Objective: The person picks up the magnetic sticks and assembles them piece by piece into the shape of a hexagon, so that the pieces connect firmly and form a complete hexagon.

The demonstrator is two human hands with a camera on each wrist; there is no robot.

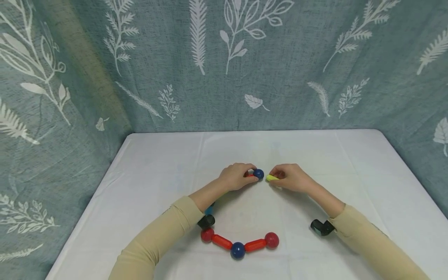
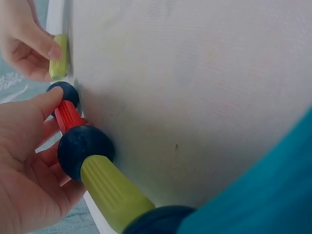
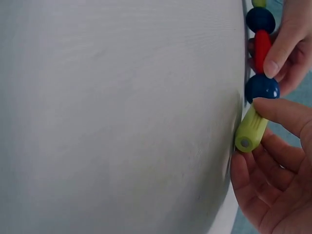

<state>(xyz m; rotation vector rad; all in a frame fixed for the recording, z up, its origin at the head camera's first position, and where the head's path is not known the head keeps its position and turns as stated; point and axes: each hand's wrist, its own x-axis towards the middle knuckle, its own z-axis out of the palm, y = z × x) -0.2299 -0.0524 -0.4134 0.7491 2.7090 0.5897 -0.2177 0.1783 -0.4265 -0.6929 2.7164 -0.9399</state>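
My left hand (image 1: 238, 177) grips a red rod (image 2: 68, 117) near the far end of a ball-and-rod chain. A blue ball (image 1: 258, 174) caps that end, and the thumb touches it. Behind the red rod come another dark blue ball (image 2: 84, 148) and a yellow-green rod (image 2: 114, 192). My right hand (image 1: 292, 177) pinches a loose yellow-green rod (image 3: 251, 129) between thumb and fingers; a grey disc shows on its end. In the head view this rod (image 1: 272, 177) points at the blue ball with a small gap between them.
Nearer me the chain curves through a red ball (image 1: 207, 235), a red rod (image 1: 222, 242), a blue ball (image 1: 238, 251) and another red rod (image 1: 255, 245) to a red ball (image 1: 272, 240). The left forearm covers part of it. White cloth covers the table (image 1: 315, 256).
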